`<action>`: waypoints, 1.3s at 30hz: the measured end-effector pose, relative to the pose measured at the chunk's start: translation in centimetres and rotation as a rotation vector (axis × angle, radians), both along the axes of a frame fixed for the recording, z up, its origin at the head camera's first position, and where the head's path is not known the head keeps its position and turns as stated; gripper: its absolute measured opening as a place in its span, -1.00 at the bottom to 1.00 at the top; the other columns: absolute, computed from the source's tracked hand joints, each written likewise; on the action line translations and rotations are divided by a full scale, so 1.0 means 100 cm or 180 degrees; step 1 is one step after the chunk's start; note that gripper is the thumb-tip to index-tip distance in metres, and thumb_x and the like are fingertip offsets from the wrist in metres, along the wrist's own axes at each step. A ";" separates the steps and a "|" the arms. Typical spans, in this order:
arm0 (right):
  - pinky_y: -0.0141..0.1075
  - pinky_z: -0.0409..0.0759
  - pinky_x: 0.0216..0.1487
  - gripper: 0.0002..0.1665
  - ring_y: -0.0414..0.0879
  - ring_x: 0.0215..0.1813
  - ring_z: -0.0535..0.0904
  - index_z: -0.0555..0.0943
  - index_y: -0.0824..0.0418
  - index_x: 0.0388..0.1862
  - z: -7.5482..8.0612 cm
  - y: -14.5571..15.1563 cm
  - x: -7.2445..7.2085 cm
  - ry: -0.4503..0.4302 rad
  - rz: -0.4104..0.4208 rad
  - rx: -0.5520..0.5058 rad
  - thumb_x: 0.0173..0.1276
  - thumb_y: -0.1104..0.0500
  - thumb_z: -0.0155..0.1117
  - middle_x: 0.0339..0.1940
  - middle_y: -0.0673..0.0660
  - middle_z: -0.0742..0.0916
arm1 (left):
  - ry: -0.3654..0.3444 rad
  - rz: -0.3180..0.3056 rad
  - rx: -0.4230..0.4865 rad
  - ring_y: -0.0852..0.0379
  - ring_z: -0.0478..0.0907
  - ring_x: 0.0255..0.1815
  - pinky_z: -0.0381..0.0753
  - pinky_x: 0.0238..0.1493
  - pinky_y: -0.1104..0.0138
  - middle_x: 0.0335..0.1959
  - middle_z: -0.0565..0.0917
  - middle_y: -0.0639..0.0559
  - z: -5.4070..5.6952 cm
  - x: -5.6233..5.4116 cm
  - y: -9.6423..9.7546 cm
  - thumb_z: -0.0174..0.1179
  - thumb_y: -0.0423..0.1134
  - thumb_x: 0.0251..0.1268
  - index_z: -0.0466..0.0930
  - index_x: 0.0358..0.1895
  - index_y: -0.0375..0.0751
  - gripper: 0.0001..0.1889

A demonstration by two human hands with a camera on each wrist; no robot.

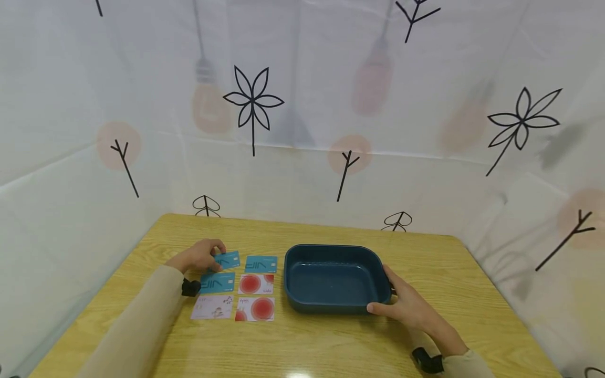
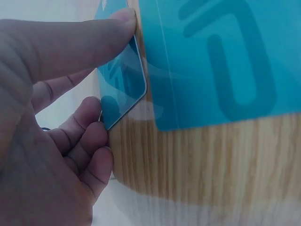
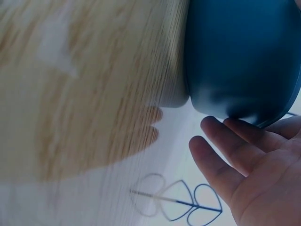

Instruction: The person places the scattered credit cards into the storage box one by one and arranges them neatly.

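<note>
My left hand (image 1: 204,255) pinches a teal card (image 1: 229,259) between thumb and fingers, at the back left of a group of cards. In the left wrist view this card (image 2: 123,80) stands tilted against the table, beside another flat teal card (image 2: 225,61). A second flat teal card (image 1: 261,264) lies to its right. At the right end of a dark blue rectangular dish (image 1: 337,305), my right hand (image 1: 408,304) rests with its thumb at the front corner. The right wrist view shows fairly straight fingers (image 3: 230,146) by the dish's side (image 3: 240,61).
In front of the teal cards lie two white cards with red circles, one behind (image 1: 256,284) and one nearer (image 1: 254,310), plus a pale pink card (image 1: 212,307). The wooden table (image 1: 321,341) reaches a printed white curtain (image 1: 293,173) behind and at both sides.
</note>
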State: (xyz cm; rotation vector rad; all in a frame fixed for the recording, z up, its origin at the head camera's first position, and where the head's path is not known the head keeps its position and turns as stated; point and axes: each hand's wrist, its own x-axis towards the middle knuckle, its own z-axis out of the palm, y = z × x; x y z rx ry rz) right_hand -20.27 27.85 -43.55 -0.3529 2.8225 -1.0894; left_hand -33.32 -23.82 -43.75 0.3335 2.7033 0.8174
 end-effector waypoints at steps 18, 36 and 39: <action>0.20 0.26 0.23 0.33 0.32 0.35 0.27 -0.19 0.33 0.53 0.000 0.000 0.000 -0.0045 -0.0019 -0.0019 0.13 -0.21 0.40 0.48 0.42 0.11 | 0.0030 0.0122 -0.0015 -0.08 0.39 -0.14 0.43 -0.04 0.07 -0.09 0.46 -0.19 0.001 0.001 0.007 0.36 -0.40 0.05 0.47 -0.01 -0.26 -0.59; 0.20 0.28 0.22 0.31 0.30 0.34 0.30 -0.17 0.33 0.53 -0.003 0.000 -0.001 -0.0042 -0.0016 -0.0024 0.13 -0.20 0.40 0.47 0.42 0.13 | 0.0094 0.0026 -0.0094 -0.11 0.39 -0.09 0.41 0.03 -0.02 -0.04 0.48 -0.21 0.002 0.000 0.011 0.39 -0.40 -0.01 0.42 -0.08 -0.22 -0.58; 0.19 0.29 0.21 0.31 0.30 0.33 0.30 -0.18 0.33 0.53 -0.003 0.001 -0.001 -0.0052 -0.0015 -0.0021 0.14 -0.20 0.40 0.48 0.41 0.12 | 0.0132 -0.0036 -0.0024 -0.11 0.42 -0.11 0.44 0.00 -0.03 -0.01 0.51 -0.25 0.002 0.002 0.009 0.40 -0.39 0.01 0.45 -0.05 -0.16 -0.58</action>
